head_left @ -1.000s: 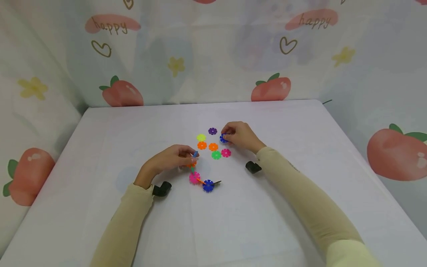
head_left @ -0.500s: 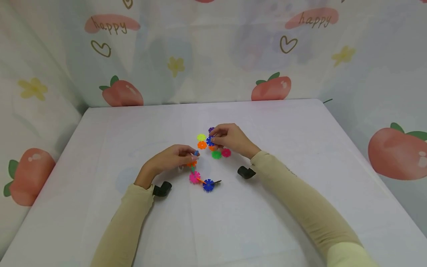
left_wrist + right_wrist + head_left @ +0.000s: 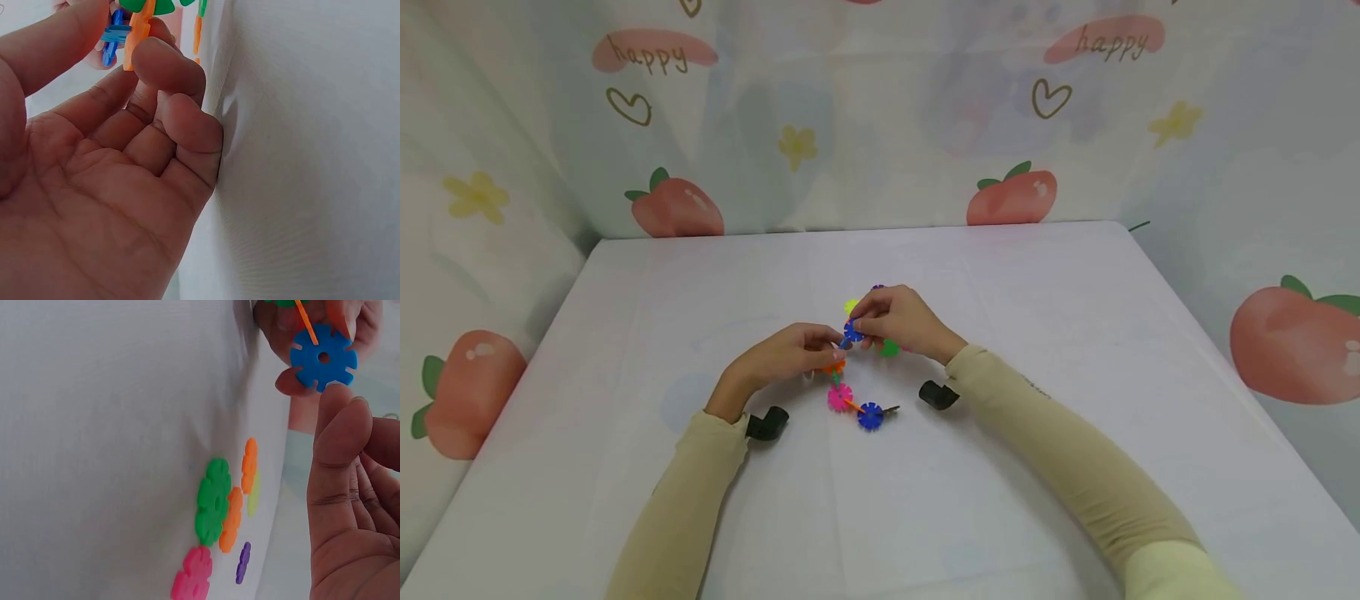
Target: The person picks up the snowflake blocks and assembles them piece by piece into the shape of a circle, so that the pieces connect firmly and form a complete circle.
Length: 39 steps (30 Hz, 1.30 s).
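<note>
Noted over the table (image 3: pixel 1037 500): left hand (image 3: pixel 790 350) at left, right hand (image 3: pixel 904 321) at right and slightly farther back. Found at the right fingertips, just behind the left ones: held disc (image 3: pixel 853 331). Traced from the left hand toward the person, then rightward: disc chain (image 3: pixel 840 397). Counted on the table around and beneath the right hand: six loose discs (image 3: pixel 214 501). Recorded behind the table: fabric backdrop (image 3: pixel 880 142).

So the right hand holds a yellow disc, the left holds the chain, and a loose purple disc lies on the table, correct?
Not yellow: the head view shows a dark blue disc in the right hand. The left hand does hold the chain, and a loose purple disc lies on the table.
</note>
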Motion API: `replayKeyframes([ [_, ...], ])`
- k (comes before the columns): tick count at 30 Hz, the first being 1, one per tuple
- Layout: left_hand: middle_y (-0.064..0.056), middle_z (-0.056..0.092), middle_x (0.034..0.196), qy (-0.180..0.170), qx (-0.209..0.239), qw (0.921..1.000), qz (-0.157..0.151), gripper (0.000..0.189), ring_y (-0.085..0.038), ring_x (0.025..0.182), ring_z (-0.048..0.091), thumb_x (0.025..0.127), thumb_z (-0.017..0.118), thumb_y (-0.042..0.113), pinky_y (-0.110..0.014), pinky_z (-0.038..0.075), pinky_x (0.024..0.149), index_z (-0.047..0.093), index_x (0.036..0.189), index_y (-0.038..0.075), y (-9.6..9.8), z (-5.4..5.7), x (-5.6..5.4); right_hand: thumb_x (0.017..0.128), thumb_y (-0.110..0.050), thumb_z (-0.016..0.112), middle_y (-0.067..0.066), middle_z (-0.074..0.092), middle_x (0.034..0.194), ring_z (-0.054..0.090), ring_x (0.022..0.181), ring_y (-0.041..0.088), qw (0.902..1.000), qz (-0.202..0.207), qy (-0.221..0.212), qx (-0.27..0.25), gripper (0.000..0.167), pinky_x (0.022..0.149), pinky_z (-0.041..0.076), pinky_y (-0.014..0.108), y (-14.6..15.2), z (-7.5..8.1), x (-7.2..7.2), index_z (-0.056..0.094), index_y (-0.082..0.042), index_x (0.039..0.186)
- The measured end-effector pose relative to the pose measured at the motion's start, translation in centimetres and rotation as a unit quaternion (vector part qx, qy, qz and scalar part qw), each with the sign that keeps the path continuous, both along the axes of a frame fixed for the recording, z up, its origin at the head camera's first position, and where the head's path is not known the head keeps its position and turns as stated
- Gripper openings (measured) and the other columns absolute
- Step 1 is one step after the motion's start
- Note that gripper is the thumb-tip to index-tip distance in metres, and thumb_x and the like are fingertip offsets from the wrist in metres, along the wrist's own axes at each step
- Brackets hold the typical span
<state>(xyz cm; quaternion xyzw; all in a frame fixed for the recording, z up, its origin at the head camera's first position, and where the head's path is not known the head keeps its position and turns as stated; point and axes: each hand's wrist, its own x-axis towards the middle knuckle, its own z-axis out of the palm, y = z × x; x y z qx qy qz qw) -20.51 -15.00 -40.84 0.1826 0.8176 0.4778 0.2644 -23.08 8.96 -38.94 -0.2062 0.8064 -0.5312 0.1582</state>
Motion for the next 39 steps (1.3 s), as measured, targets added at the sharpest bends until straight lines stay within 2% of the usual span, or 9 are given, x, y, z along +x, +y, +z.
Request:
replayKeyframes([
  [6, -0.008, 0.071, 0.11, 0.011, -0.001, 0.9999, 0.002, 0.037, -0.022, 0.095, 0.062, 0.107, 0.067, 0.021, -0.033, 0.051, 0.083, 0.065, 0.133, -0.004, 0.1, -0.3, -0.2, 0.1, 0.002, 0.072, 0.013, 0.074, 0.084, 0.068, 0.066, 0.021, 0.9998, 0.012, 0.008, 0.01, 0.01, 0.064, 0.058, 0.034, -0.5, -0.3, 0.1, 0.075, 0.005, 0.108],
  [11, -0.007, 0.068, 0.101, 0.032, 0.0, 0.9995, -0.001, 0.02, -0.022, 0.092, 0.059, 0.107, 0.067, 0.015, -0.034, 0.049, 0.082, 0.068, 0.117, -0.002, 0.3, -0.4, 0.0, 0.099, 0.004, 0.072, 0.012, 0.073, 0.079, 0.067, 0.063, 0.018, 0.9995, 0.021, 0.02, 0.008, 0.008, 0.061, 0.058, 0.032, -0.9, -0.7, 0.1, 0.076, 0.007, 0.106],
  [14, -0.006, 0.066, 0.097, 0.041, -0.001, 0.9991, -0.001, 0.014, -0.022, 0.089, 0.057, 0.107, 0.067, 0.011, -0.034, 0.048, 0.08, 0.068, 0.112, -0.002, 0.5, -0.4, 0.1, 0.099, 0.005, 0.072, 0.011, 0.072, 0.077, 0.065, 0.062, 0.018, 0.9996, 0.019, 0.022, 0.002, 0.007, 0.061, 0.057, 0.032, -1.0, -0.9, 0.3, 0.077, 0.007, 0.104],
  [21, -0.006, 0.068, 0.102, 0.023, 0.003, 0.9994, -0.025, 0.021, -0.022, 0.094, 0.059, 0.107, 0.066, 0.016, -0.036, 0.049, 0.086, 0.067, 0.117, -0.003, 0.3, -0.3, 0.1, 0.1, 0.005, 0.07, 0.011, 0.071, 0.077, 0.063, 0.062, 0.019, 0.9996, 0.023, 0.019, -0.006, 0.009, 0.061, 0.055, 0.033, -1.0, -1.3, 0.6, 0.078, 0.006, 0.105],
  [27, -0.006, 0.067, 0.103, 0.004, 0.011, 0.9993, -0.034, 0.032, -0.023, 0.093, 0.059, 0.105, 0.067, 0.023, -0.037, 0.048, 0.085, 0.064, 0.125, -0.001, 0.0, -0.1, -0.1, 0.106, -0.004, 0.065, 0.01, 0.075, 0.093, 0.069, 0.067, 0.025, 0.9991, 0.013, 0.038, 0.014, 0.018, 0.062, 0.055, 0.031, -0.7, -1.2, 0.5, 0.079, 0.004, 0.114],
  [32, -0.006, 0.065, 0.098, -0.014, 0.017, 0.9994, -0.028, 0.034, -0.023, 0.089, 0.057, 0.103, 0.068, 0.024, -0.037, 0.047, 0.082, 0.06, 0.127, 0.001, -0.1, 0.1, -0.1, 0.107, -0.009, 0.066, 0.008, 0.076, 0.105, 0.071, 0.088, 0.024, 0.9945, -0.003, 0.082, 0.064, 0.02, 0.075, 0.057, 0.032, -0.2, -1.0, 0.1, 0.078, 0.0, 0.119],
  [35, -0.006, 0.066, 0.096, -0.011, 0.006, 0.9997, -0.022, 0.034, -0.024, 0.088, 0.058, 0.104, 0.066, 0.029, -0.039, 0.046, 0.083, 0.06, 0.127, 0.004, -0.2, 0.1, 0.0, 0.106, -0.009, 0.066, 0.008, 0.076, 0.108, 0.068, 0.098, 0.024, 0.9899, -0.003, 0.111, 0.087, 0.021, 0.087, 0.057, 0.036, 0.4, -0.8, -0.2, 0.078, 0.001, 0.12],
  [39, -0.007, 0.063, 0.096, 0.001, -0.009, 0.9999, -0.007, 0.033, -0.025, 0.089, 0.058, 0.109, 0.06, 0.036, -0.04, 0.046, 0.084, 0.063, 0.124, 0.006, -0.3, 0.1, 0.0, 0.105, -0.008, 0.066, 0.009, 0.074, 0.108, 0.065, 0.103, 0.027, 0.9866, 0.001, 0.125, 0.104, 0.023, 0.091, 0.055, 0.041, 1.4, -0.6, -0.5, 0.076, 0.002, 0.123],
])
